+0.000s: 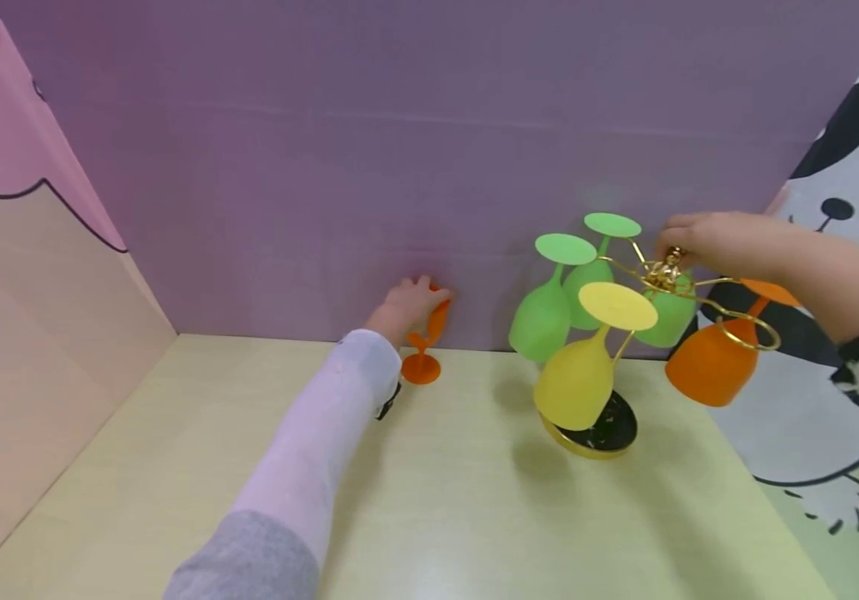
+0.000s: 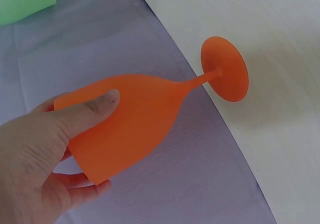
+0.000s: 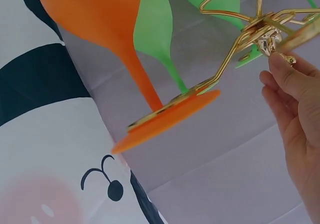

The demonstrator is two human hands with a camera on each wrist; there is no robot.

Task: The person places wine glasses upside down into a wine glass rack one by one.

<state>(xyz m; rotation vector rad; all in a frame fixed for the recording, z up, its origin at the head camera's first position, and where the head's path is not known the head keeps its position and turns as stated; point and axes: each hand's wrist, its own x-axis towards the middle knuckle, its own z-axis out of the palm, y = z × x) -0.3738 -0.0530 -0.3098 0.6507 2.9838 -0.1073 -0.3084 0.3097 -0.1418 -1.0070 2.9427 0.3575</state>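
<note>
At the table's back edge my left hand (image 1: 407, 307) holds an orange goblet (image 2: 135, 119) by its bowl, thumb along one side and fingers round the rim. The goblet's foot (image 1: 421, 369) points down, close over the tabletop. To the right, my right hand (image 1: 721, 240) pinches the gold knob (image 3: 270, 43) at the top of a wire glass rack (image 1: 665, 279). Several goblets hang upside down by their feet from its loops: a yellow goblet (image 1: 575, 379), green goblets (image 1: 541, 319) and another orange goblet (image 1: 714, 362). The rack's round black base (image 1: 605, 427) has a gold rim.
Behind the pale wooden table (image 1: 436, 500) rises a purple cloth wall (image 1: 324, 183). A panda-print panel (image 1: 796, 417) flanks the right side, and a pink and peach printed panel (image 1: 32, 317) the left. The hanging goblets spread wide around the rack.
</note>
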